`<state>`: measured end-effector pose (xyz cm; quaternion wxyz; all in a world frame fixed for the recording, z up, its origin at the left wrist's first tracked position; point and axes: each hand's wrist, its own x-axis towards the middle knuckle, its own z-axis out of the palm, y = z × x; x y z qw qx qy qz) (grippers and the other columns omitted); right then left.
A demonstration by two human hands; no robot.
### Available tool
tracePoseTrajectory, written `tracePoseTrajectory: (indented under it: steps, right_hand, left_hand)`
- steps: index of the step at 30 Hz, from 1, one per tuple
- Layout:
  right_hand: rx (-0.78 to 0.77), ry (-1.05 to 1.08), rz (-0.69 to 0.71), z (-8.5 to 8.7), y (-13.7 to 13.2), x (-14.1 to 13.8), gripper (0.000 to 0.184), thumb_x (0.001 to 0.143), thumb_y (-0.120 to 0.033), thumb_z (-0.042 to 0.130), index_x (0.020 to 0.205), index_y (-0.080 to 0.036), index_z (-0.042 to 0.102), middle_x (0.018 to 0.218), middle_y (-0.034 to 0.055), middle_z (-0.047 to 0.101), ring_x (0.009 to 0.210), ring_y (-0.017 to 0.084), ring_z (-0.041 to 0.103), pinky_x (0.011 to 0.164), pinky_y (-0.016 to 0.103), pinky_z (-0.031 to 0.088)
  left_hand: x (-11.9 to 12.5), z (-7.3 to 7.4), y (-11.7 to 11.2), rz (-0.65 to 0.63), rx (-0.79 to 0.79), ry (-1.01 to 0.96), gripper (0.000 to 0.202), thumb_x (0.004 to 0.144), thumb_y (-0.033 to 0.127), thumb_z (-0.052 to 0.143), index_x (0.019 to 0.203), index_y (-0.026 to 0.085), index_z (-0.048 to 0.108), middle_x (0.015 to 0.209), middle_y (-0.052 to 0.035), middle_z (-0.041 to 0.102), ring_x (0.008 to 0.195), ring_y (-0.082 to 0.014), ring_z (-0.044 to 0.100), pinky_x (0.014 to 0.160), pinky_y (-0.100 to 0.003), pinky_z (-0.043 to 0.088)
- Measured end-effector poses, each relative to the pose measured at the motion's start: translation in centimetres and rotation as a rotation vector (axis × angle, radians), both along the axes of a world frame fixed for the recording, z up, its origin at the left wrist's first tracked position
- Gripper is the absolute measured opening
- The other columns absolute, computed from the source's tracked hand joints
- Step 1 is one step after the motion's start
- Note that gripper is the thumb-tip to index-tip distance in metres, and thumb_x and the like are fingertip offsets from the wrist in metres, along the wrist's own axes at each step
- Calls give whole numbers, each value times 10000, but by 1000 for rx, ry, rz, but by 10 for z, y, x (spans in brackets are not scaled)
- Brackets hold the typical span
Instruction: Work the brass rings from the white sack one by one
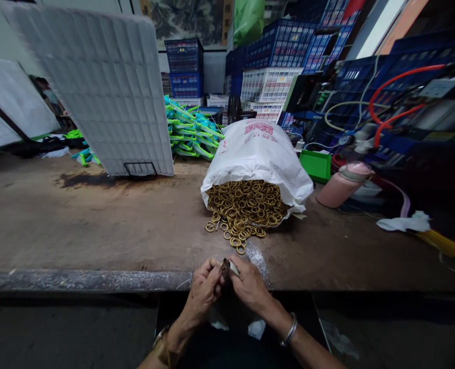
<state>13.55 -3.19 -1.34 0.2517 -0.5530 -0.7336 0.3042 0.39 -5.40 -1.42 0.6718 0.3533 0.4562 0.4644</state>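
My left hand and my right hand meet at the near edge of the brown workbench. Both are closed in a pinch around a small dark part with a pale end, held between the fingertips. Just beyond them lies a white sack on its side, its mouth facing me. Several brass-coloured rings fill the mouth and spill onto the bench toward my hands. A bracelet sits on each wrist.
A white gridded panel leans upright at the back left. Green and blue plastic parts are piled behind the sack. A pink bottle, a green box, hoses and stacked blue crates crowd the right.
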Motion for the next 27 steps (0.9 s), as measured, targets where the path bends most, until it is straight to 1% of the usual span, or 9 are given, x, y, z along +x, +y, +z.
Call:
tracePoseTrajectory:
  steps: [3,6,10,15,18,20,22,24,27]
  right_hand:
    - [54,-116,71,1,-5,-1,154,718,-91,375,759,-193,483,671,-2,561,591,119,471,558,231,270]
    - [63,-172,85,6,-7,-3,188,696,-69,370,786,-190,481,680,5,568,605,127,480,552,233,259]
    - [70,-207,99,9,-7,-3,252,662,-42,356,825,-188,481,720,16,585,637,136,503,571,235,270]
    - [50,-217,100,8,-6,-2,300,648,-26,342,853,-192,484,789,26,617,694,144,539,595,237,281]
    - [12,-250,106,9,-6,-3,310,662,-28,344,882,-194,487,785,27,629,690,148,552,585,240,276]
    - [-11,-308,88,9,-6,-5,272,692,-52,361,885,-191,493,761,32,632,665,154,556,565,247,265]
    - [-10,-354,57,7,-5,-6,207,731,-99,388,882,-186,500,759,41,635,652,159,558,551,254,254]
    - [0,-386,15,3,-3,-4,175,756,-128,402,882,-185,508,767,48,638,651,162,560,545,258,245]
    - [-10,-465,-114,-3,7,8,245,746,-62,381,910,-181,517,764,50,639,643,160,558,542,265,230]
  left_hand:
    - [1,-2,1,10,-1,2,357,713,508,558,719,176,426,534,73,426,398,-23,290,391,-154,192]
    - [1,-7,1,14,37,22,352,720,503,554,710,173,431,530,72,418,405,-27,284,400,-163,193]
    - [1,-11,1,33,108,55,342,732,505,539,704,178,441,499,83,357,418,-42,269,419,-175,212]
    - [0,-12,1,53,153,90,357,726,519,537,665,181,438,498,77,349,437,-54,274,441,-186,239]
    - [-1,-14,1,26,175,96,339,744,493,531,661,179,434,504,74,351,448,-56,279,451,-188,243]
    - [-1,-14,1,-4,165,85,320,765,472,516,674,175,437,514,70,364,450,-54,283,449,-188,235]
    - [-1,-12,0,-26,117,59,312,774,468,507,696,173,441,528,66,390,441,-47,283,435,-186,216]
    - [-1,-5,-3,-41,52,29,325,760,484,518,705,173,440,552,60,427,424,-37,277,416,-182,191]
    - [-1,7,-10,-98,-30,-20,352,722,500,560,694,170,438,588,45,478,410,-24,286,396,-175,169]
